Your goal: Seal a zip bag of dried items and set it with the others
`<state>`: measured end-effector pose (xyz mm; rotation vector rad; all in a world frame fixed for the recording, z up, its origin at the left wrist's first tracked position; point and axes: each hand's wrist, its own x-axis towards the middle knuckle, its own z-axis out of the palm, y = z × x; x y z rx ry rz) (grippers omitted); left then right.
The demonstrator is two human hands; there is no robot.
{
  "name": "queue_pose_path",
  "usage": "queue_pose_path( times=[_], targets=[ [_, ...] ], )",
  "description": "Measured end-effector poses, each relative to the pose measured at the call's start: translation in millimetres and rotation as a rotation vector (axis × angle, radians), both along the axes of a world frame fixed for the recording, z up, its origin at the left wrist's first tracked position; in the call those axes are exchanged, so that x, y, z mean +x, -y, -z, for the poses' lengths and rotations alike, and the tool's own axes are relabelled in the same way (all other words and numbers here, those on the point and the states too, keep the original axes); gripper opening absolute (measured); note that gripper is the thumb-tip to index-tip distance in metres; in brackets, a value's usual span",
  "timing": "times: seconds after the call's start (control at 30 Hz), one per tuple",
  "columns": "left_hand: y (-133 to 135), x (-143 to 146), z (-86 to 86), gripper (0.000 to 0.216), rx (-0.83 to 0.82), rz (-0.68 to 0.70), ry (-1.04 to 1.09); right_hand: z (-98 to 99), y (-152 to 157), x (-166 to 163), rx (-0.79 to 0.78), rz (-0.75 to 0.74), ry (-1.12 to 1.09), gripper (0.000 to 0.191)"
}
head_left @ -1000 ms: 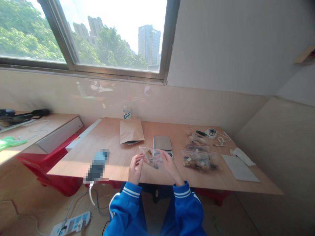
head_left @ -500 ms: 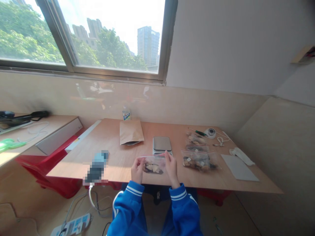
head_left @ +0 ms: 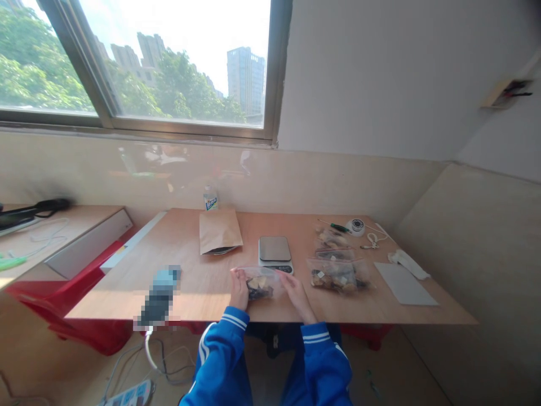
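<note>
Between my hands is a clear zip bag [head_left: 270,279] holding pale and dark dried slices, near the table's front edge. My left hand [head_left: 239,288] is closed on the bag's left side. The fingers of my right hand [head_left: 293,286] pinch its upper right corner. Just behind the bag stands a kitchen scale [head_left: 274,249] with a bare metal plate. Right of my right hand lie several similar filled zip bags [head_left: 338,274], some overlapping. A brown kraft paper pouch [head_left: 220,231] lies at the back left, its mouth facing me.
A plastic bottle [head_left: 210,198] stands behind the pouch. At the back right are a screwdriver [head_left: 339,228], a white roll [head_left: 355,226] and a tied cord [head_left: 372,241]. A white sheet [head_left: 406,283] lies at the right, and a pixelated phone-like object [head_left: 158,296] at the front left.
My view has shifted slightly. The bag's contents look more bunched. My right hand now lies lower and flatter at the bag's right corner, and more of the scale's front panel shows.
</note>
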<state>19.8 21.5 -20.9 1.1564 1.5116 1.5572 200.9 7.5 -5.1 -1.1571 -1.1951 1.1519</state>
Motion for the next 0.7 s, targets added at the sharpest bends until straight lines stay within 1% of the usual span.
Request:
queue_pose_path(
  times=[0.1,0.23,0.27,0.3,0.33,0.4,0.47,0.57,0.63,0.7],
  targets=[
    [-2.4,2.4,4.0,0.052,-0.001,0.016,-0.031,-0.2,-1.2,3.3,-0.020,0.066,-0.011,0.050],
    [0.2,2.8,0.8,0.052,0.019,0.086,-0.032,-8.5,-3.9,20.6,-0.027,0.301,-0.018,0.056],
    [1.1,2.7,0.0,0.051,0.013,0.094,-0.026,-11.6,-3.8,25.2,-0.013,0.329,-0.005,0.056],
    [1.9,2.5,-0.4,0.051,0.004,0.096,-0.021,-14.8,-3.2,28.4,0.003,0.315,0.021,0.054],
    [2.5,2.4,-0.4,0.050,-0.003,0.095,-0.020,-17.9,-1.9,29.7,0.019,0.263,0.061,0.052],
    [3.4,2.7,0.5,0.049,-0.002,0.106,-0.018,-22.2,1.9,25.3,0.054,0.103,0.188,0.045],
    [4.2,3.4,1.5,0.048,0.011,0.122,-0.011,-22.8,5.8,13.4,0.096,-0.011,0.348,0.037],
    [6.5,4.8,0.5,0.047,0.013,0.136,-0.002,-18.5,8.6,-6.4,0.164,-0.023,0.555,0.028],
    [8.2,5.5,-1.7,0.047,0.012,0.143,-0.003,-15.5,7.6,-13.2,0.182,-0.018,0.637,0.022],
    [9.2,5.9,-4.3,0.047,0.017,0.147,-0.005,-15.1,4.9,-12.8,0.194,-0.023,0.678,0.015]
  ],
)
